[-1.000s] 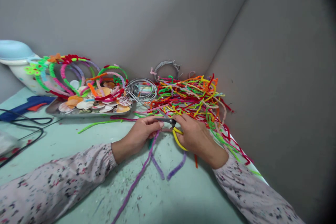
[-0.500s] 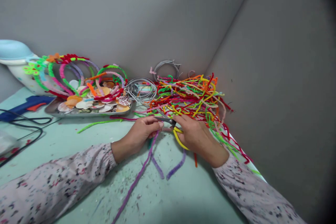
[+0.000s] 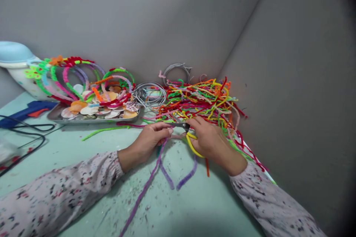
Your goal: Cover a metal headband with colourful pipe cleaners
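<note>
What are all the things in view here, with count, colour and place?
tray: one, grey metal, far left
shells: many, orange and white, in the tray
headbands: several, mixed colours, over the tray
wire hoops: several, grey, right of the tray
pipe cleaner pile: many, mixed colours, far right corner
green pipe cleaner: one, green, before the tray
purple pipe cleaner: one, purple, centre to near edge
scissors: one, yellow handles, centre
glue gun: one, blue, left edge
cable: one, black, left
table: one, pale green
left hand: one, grips purple pipe cleaner
right hand: one, holds scissors

Green table (image 3: 69, 144) (speckled): pipe cleaners (image 3: 203, 100), tray (image 3: 94, 120)
</note>
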{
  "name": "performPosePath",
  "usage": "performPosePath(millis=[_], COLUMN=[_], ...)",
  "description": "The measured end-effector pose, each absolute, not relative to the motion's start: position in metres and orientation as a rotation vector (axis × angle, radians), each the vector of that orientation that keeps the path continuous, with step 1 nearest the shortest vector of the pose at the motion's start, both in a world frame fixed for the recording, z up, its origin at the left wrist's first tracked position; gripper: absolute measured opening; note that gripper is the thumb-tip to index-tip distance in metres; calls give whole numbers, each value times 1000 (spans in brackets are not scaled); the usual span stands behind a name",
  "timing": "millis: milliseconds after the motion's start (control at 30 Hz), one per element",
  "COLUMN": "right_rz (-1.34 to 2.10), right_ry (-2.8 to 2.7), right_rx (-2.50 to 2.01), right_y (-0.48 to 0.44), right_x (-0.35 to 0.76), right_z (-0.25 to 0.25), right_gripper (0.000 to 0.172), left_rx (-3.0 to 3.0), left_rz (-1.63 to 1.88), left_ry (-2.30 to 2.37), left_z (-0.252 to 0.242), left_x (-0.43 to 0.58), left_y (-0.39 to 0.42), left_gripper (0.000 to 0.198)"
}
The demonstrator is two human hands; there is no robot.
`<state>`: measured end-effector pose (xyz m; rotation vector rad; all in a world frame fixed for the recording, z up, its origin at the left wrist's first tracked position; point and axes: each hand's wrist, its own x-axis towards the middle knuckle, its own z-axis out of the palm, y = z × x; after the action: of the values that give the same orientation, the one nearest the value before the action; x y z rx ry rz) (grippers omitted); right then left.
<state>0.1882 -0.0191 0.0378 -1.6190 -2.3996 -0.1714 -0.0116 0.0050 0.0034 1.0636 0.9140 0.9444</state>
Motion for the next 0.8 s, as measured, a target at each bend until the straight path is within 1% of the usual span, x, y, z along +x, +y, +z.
performPosePath(millis=[133,267,467,800], right_rz=[-252,-290,-199,-97], right_ry=[-2445,-2459,-2455,-2454], right_rx=[-1625,-1615,-1593,-1591], right_y=[-22,-23,-22,-23], right_x=[184,182,184,186], right_z=[36,34,32,34], right_gripper=[40,41,44,43], left_rx=[1064,1070,1084,1147], left_rz=[944,937,945,926], left_ry=[918,924,937,959], left_z=[4,4,5,3], left_x=[-12,-12,-10,-11], left_y=[4,4,4,3], left_gripper=[28,29,28,25])
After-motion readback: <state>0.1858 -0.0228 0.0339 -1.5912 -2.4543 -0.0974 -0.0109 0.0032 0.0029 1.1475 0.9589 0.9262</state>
